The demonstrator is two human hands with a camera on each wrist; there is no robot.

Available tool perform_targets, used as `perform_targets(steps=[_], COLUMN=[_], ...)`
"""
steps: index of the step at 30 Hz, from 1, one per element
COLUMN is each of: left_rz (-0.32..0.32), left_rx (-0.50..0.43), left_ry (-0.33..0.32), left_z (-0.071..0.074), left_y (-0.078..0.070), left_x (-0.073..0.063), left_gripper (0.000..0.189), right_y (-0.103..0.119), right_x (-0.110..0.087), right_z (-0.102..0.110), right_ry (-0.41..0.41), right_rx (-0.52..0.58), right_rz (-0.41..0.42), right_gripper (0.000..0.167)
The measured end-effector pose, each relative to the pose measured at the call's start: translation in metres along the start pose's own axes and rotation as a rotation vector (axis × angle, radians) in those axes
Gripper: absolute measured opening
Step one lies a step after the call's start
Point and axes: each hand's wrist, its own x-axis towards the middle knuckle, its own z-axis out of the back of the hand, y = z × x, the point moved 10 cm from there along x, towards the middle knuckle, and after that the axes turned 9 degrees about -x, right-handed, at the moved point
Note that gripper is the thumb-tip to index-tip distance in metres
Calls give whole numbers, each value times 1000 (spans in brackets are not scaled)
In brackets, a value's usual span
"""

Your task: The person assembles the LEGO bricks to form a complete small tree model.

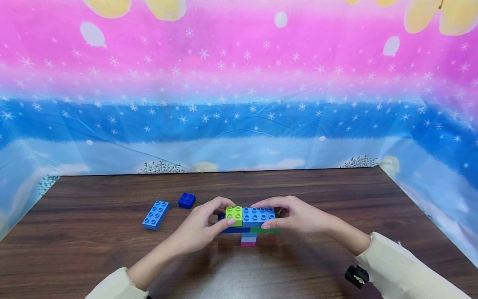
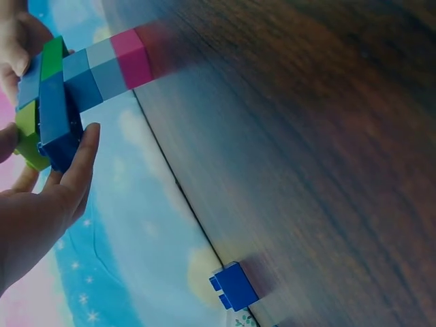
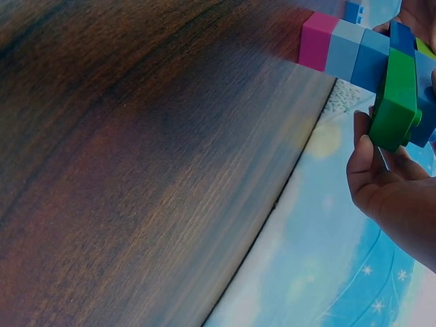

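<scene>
Cloth [image 1: 231, 120]: pink up high, blue lower down, white snowflakes, behind the table.
Table [image 1: 93, 249]: brown wood.
Block tower [image 1: 246, 229]: near the middle of the table, wide on top, skinny below.
Top row: lime green block [image 1: 234, 216] right beside a light blue block [image 1: 258, 215], bumps up.
Next row: dark blue block [image 2: 60, 122] and green block [image 3: 396, 95].
Leg: blue block [image 2: 82, 85], pale blue block [image 2: 107, 71], pink block [image 2: 133, 60] at the bottom.
Left hand [image 1: 198, 226]: pinches the lime green block, thumb in front.
Right hand [image 1: 293, 214]: pinches the light blue block, thumb in front.
Loose blocks: long blue brick [image 1: 155, 215] and little blue brick [image 1: 186, 200], left of the tower, near each other.
Sleeves: cream.
</scene>
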Motion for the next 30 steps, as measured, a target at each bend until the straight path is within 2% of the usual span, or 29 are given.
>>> perform_targets(steps=[11, 30], left_rz=[-38, -31], left_rx=[11, -8], left_ry=[-10, -27], left_z=[1, 2], left_y=[-1, -1], left_x=[0, -2], left_gripper=[25, 25], right_y=[1, 0], right_x=[0, -1], right_z=[0, -1], right_ry=[-2, 0], right_rx=[-4, -10], right_rz=[-1, 7], right_gripper=[43, 43])
